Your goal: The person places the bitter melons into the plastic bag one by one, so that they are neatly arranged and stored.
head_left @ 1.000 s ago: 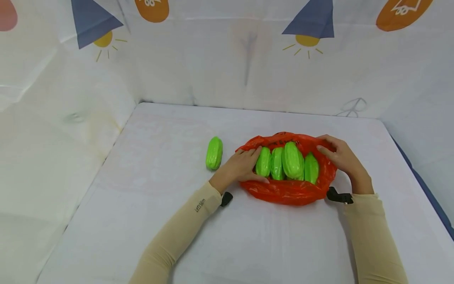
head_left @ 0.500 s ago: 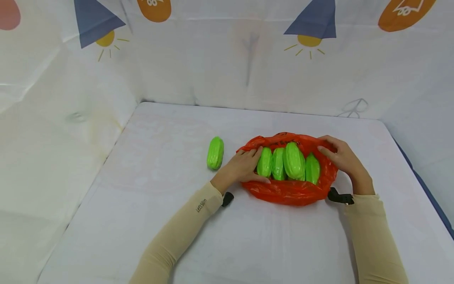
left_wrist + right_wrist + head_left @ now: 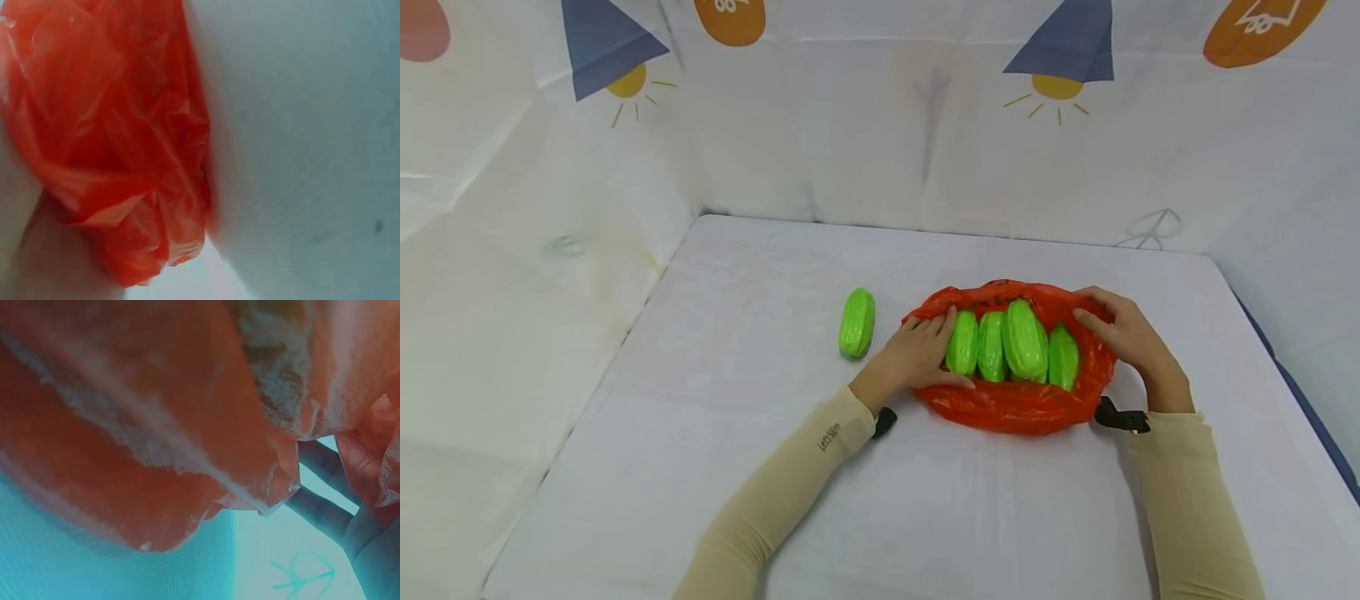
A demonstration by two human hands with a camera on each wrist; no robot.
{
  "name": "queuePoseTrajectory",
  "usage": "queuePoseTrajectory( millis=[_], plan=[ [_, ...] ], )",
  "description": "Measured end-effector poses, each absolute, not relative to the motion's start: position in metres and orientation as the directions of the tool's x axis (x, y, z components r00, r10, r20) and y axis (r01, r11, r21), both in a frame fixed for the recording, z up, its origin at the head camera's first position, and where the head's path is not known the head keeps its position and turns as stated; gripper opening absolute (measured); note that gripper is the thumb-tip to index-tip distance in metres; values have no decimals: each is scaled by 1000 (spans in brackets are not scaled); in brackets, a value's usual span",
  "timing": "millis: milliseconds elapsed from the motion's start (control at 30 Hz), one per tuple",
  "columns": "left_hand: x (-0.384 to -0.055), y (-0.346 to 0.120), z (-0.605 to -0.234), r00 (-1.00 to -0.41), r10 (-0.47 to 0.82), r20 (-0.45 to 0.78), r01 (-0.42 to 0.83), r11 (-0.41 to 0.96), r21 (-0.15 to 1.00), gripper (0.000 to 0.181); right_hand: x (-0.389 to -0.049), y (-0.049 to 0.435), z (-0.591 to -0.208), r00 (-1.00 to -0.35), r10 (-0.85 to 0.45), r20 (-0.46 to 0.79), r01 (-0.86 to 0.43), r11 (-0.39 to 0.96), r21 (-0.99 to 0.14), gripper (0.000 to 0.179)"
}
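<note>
A red plastic bag [image 3: 1000,412] lies with its mouth spread wide on the white table. Inside are several glossy, light-green, oblong gourd-like things [image 3: 1024,342], set side by side. Across the bag's left rim lies my left hand [image 3: 917,354], fingers spread and straight, fingertips and thumb beside the leftmost green piece. My right hand [image 3: 1123,333] holds the right rim, thumb over the inside and fingers outside. The left wrist view has crumpled red plastic [image 3: 125,144] near the hand; in the right wrist view, fingers [image 3: 322,512] show behind the bag's film.
One more green gourd-like piece [image 3: 857,323] lies loose on the table [image 3: 737,333], left of the bag. White cloth walls [image 3: 850,150] with printed shapes rise behind the table and at its sides. Dark straps [image 3: 1122,415] sit at both wrists.
The whole head view has shifted slightly to the right. My left fingers look a little more spread; otherwise both hands, the bag and the green pieces hold their places.
</note>
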State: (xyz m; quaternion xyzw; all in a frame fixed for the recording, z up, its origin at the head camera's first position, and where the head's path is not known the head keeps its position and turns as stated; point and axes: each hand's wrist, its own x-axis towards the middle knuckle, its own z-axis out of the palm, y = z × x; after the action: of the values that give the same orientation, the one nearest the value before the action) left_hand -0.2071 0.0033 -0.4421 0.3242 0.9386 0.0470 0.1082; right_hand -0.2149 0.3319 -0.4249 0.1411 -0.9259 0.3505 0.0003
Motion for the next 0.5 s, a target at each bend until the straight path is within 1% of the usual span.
queuePoseTrajectory(
  millis=[100,167,233,400,500],
  plan=[
    [-207,4,-438,-762,630,-153,612,777,148,119,-215,334,-425,-962,-257,97,-257,717,-648,32],
    [-208,4,-434,-754,643,-137,623,765,164,117,-215,334,-425,-962,-254,103,-259,716,-648,32],
    [-208,3,-429,-738,665,-114,638,743,200,115,-215,335,-425,-960,-254,121,-270,711,-649,30],
    [-207,-5,-415,-691,722,-42,672,662,331,111,-218,336,-427,-957,-253,145,-283,688,-668,28],
    [-207,-13,-406,-688,726,-8,666,636,390,112,-218,337,-428,-957,-254,141,-282,687,-670,27]
  ],
)
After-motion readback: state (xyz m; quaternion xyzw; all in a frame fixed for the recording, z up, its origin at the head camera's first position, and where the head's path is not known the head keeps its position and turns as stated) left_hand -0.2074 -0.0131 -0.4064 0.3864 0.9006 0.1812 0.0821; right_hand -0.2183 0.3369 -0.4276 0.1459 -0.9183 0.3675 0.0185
